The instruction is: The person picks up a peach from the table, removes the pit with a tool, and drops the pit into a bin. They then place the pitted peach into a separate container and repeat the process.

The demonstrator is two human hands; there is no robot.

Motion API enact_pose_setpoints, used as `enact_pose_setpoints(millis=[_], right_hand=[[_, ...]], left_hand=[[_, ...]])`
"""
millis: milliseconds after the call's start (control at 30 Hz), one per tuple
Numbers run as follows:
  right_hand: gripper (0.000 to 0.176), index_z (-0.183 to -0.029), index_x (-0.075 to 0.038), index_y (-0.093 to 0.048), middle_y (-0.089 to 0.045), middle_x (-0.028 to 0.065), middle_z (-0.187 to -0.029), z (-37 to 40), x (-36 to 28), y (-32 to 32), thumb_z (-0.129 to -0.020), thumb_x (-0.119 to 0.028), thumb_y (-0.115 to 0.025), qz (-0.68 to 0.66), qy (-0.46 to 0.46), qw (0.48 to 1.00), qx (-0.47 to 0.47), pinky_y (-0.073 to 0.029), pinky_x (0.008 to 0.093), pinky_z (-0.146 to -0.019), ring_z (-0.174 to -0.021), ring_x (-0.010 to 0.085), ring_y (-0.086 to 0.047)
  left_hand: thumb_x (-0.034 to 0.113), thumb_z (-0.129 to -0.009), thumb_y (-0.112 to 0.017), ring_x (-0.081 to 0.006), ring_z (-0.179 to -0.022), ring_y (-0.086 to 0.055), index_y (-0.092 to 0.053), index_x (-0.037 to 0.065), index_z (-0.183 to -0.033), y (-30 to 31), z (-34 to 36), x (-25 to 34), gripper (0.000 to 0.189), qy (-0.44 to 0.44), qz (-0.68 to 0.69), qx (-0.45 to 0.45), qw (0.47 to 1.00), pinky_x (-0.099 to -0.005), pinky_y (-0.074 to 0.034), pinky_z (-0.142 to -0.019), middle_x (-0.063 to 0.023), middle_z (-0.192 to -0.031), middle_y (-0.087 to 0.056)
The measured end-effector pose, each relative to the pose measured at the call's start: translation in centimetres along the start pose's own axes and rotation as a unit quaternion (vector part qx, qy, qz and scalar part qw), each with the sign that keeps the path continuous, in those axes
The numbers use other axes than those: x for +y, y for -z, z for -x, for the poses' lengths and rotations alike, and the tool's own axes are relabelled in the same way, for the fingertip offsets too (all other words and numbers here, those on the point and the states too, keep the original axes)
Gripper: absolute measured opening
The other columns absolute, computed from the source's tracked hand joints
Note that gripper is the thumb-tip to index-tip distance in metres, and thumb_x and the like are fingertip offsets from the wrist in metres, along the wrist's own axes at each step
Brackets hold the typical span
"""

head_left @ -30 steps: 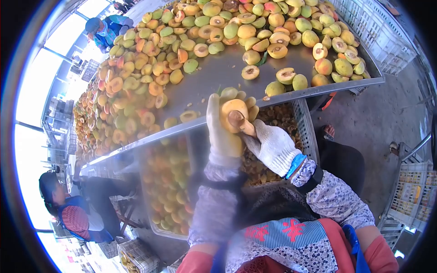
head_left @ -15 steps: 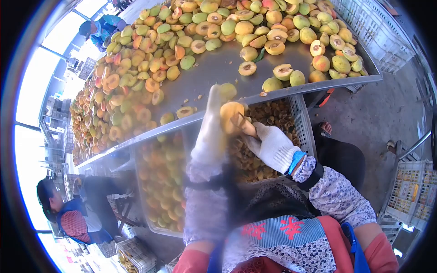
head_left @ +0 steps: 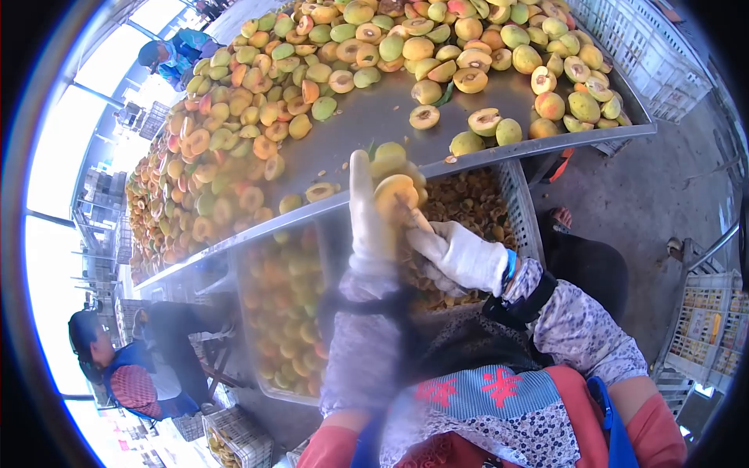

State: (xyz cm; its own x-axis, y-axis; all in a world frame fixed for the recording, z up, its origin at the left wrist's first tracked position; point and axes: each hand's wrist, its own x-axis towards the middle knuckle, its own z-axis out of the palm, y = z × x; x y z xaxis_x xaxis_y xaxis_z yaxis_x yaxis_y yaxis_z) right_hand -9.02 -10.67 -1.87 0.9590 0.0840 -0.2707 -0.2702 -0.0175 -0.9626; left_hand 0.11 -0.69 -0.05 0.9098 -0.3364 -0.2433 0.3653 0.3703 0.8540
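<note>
My left hand (head_left: 368, 214), in a white glove, holds a yellow peach half (head_left: 394, 196) upright just in front of the metal table's edge (head_left: 546, 145). My right hand (head_left: 460, 253), also gloved, grips a small scooping tool (head_left: 412, 216) whose tip is pressed into the cut face of the fruit. Both hands hover above a white crate (head_left: 519, 204) filled with brown pits and scraps. Left of it, under the table edge, is a bin (head_left: 285, 312) of yellow peach halves.
A big heap of halved and whole peaches (head_left: 257, 109) covers the metal table. A seated person (head_left: 133, 366) works at lower left, another person (head_left: 168, 54) at the far end. White crates (head_left: 655, 47) stack at upper right, more crates (head_left: 702, 327) at right.
My left hand has turned upright with the peach half. My right hand has shifted down and back slightly, the tool staying in the fruit.
</note>
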Motion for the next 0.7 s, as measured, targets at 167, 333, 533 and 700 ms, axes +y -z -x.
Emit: enact_pose_setpoints(millis=[167, 333, 533, 700], right_hand=[[0.052, -0.098, -0.001, -0.062, -0.063, 0.0102, -0.078, 0.8, -2.1, 0.1, -0.099, -0.051, -0.046, 0.001, -0.06, 0.995, -0.077, -0.047, 0.0335, -0.055, -0.063, 0.0199, -0.061], [0.057, -0.102, -0.001, -0.059, -0.059, 0.0095, -0.073, 0.9, -1.9, 0.1, -0.097, -0.056, -0.046, -0.072, -0.184, 0.975, -0.105, -0.044, 0.0314, -0.042, -0.052, 0.0164, -0.057], [0.035, -0.084, -0.012, -0.051, -0.038, -0.0042, -0.054, 1.4, -1.4, -0.6, -0.096, -0.045, -0.054, -0.072, -0.166, 0.982, -0.055, -0.027, 0.0257, -0.034, -0.039, 0.008, -0.035], [0.042, -0.078, -0.021, -0.047, -0.028, -0.0092, -0.05, 1.8, -0.9, -0.4, -0.097, -0.058, -0.051, -0.262, -0.247, 0.925, -0.122, -0.016, 0.0231, -0.032, -0.035, 0.0045, -0.022]], left_hand=[[0.048, -0.098, -0.052, -0.0203, -0.07, -0.066, -0.064, -0.003, -0.102, 0.1, 0.8, 0.0, 0.052, -0.133, -0.065, 0.065, 0.987, -0.0301, -0.056, -0.06, -0.0125, -0.083, -0.066], [0.047, -0.098, -0.052, -0.0199, -0.063, -0.065, -0.066, -0.003, -0.095, 1.6, -0.1, 0.9, 0.052, -0.015, -0.101, -0.025, 0.995, -0.0301, -0.056, -0.056, -0.0119, -0.079, -0.066], [0.049, -0.097, -0.053, -0.0181, -0.055, -0.064, -0.069, -0.003, -0.088, 1.5, 0.0, 1.2, 0.055, -0.001, -0.216, -0.056, 0.975, -0.0275, -0.051, -0.051, -0.0109, -0.071, -0.068], [0.037, -0.098, -0.059, -0.0147, -0.056, -0.063, -0.07, 0.0, -0.084, 2.2, -0.5, -0.4, 0.041, -0.12, -0.098, -0.071, 0.985, -0.0258, -0.049, -0.051, -0.0084, -0.069, -0.068]])
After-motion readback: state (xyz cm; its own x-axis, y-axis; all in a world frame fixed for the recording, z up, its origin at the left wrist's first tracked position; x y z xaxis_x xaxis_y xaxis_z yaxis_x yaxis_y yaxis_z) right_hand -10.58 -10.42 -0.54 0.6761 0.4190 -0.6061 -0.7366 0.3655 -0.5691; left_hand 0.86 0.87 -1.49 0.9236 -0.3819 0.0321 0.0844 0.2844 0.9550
